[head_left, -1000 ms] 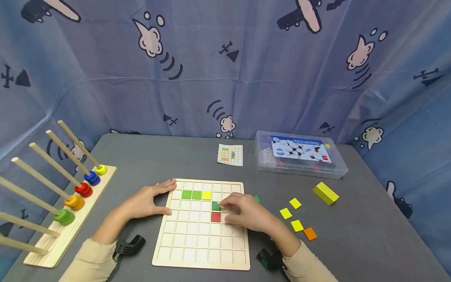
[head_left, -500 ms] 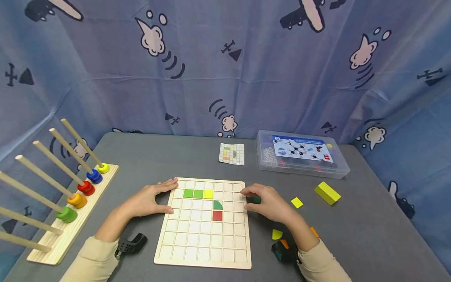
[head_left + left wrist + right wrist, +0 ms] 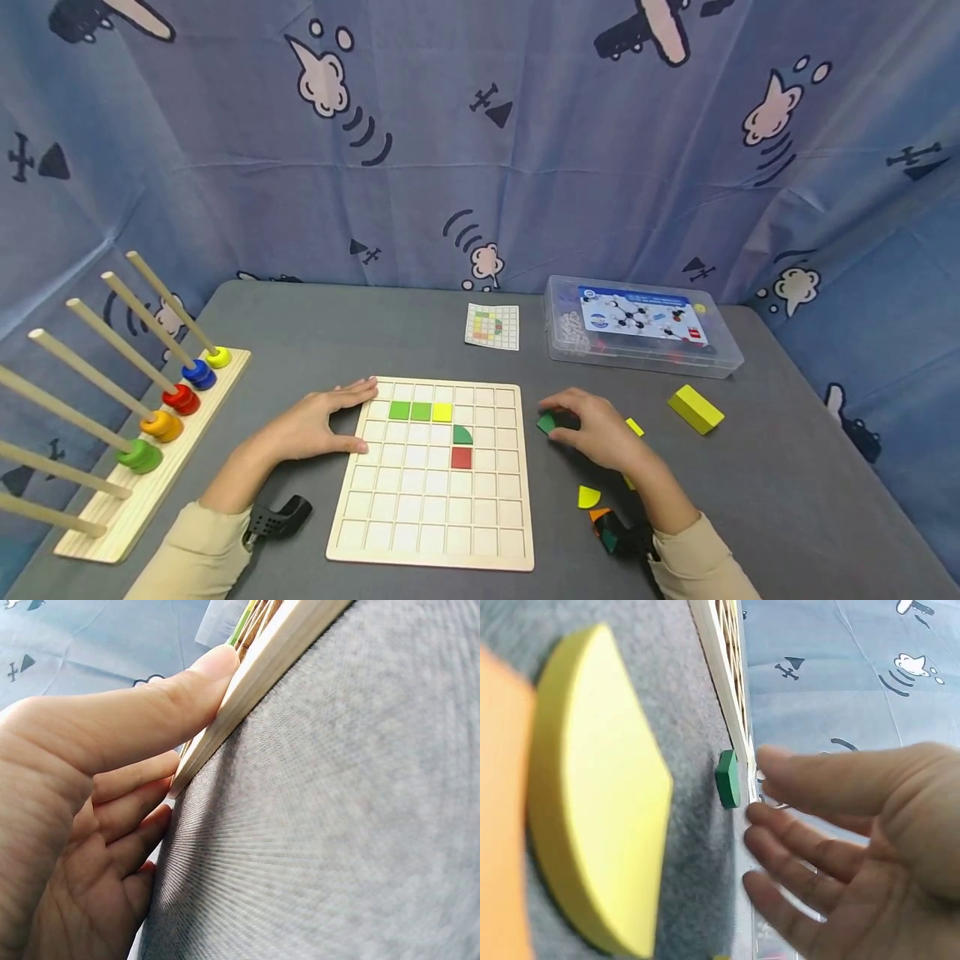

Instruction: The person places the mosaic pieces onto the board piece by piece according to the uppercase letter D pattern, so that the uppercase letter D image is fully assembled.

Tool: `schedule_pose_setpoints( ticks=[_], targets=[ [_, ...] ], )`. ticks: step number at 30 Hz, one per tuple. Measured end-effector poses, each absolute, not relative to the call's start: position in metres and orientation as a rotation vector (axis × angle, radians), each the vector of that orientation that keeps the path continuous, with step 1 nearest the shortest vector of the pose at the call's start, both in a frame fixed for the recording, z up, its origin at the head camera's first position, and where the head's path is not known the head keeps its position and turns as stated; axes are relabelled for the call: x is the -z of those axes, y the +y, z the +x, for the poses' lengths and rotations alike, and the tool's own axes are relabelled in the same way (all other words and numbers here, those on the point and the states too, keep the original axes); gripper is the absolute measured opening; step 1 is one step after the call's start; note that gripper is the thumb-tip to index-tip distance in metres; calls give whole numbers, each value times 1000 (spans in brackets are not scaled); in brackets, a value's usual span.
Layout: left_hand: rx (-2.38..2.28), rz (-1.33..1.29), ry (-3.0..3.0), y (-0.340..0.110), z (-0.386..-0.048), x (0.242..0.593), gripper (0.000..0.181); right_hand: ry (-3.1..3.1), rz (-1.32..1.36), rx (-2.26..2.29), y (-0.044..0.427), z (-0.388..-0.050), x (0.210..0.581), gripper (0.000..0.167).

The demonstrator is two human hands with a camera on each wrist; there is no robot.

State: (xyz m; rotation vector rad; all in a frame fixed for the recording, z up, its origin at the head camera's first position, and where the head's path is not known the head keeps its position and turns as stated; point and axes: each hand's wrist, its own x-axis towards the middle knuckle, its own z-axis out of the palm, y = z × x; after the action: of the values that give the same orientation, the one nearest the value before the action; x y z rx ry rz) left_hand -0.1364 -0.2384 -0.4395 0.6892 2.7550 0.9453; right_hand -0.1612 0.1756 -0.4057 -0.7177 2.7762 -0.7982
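A wooden grid board (image 3: 416, 508) lies on the grey table. Two light green squares (image 3: 410, 411) and a yellow square (image 3: 442, 412) form a row in its upper cells; a dark green quarter-circle (image 3: 462, 435) sits above a red square (image 3: 461, 458). My left hand (image 3: 311, 429) rests against the board's left edge, its thumb touching the side in the left wrist view. To the right of the board, my right hand (image 3: 596, 427) is held with spread fingers over a loose green piece (image 3: 727, 780). That piece lies on the table, with no finger visibly gripping it.
Near the right wrist lie a yellow quarter-circle (image 3: 588, 497) and an orange piece (image 3: 600, 515). A yellow block (image 3: 696, 409) stands farther right. Behind are a printed grid card (image 3: 492, 327) and a clear plastic case (image 3: 641, 354). A peg stand with coloured rings (image 3: 180, 400) is at left.
My right hand has left the green quarter-circle on the board and moved right, to the loose green piece on the table. The left hand stays at the board's edge.
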Motion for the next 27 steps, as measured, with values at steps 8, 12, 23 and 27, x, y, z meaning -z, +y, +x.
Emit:
schedule_pose_setpoints(
  ticks=[8, 12, 23, 27],
  targets=[
    [-934, 688, 2751, -238, -136, 438, 87, 2830, -725, 636, 171, -162, 410, 35],
    [-944, 682, 2746, -237, -136, 437, 86, 2838, -682, 635, 168, -161, 410, 30],
    [-937, 688, 2749, -238, -137, 439, 86, 2743, -686, 839, 173, -164, 415, 15],
    [-936, 685, 2751, -238, -137, 440, 87, 2698, -737, 902, 178, -165, 415, 16]
  ],
)
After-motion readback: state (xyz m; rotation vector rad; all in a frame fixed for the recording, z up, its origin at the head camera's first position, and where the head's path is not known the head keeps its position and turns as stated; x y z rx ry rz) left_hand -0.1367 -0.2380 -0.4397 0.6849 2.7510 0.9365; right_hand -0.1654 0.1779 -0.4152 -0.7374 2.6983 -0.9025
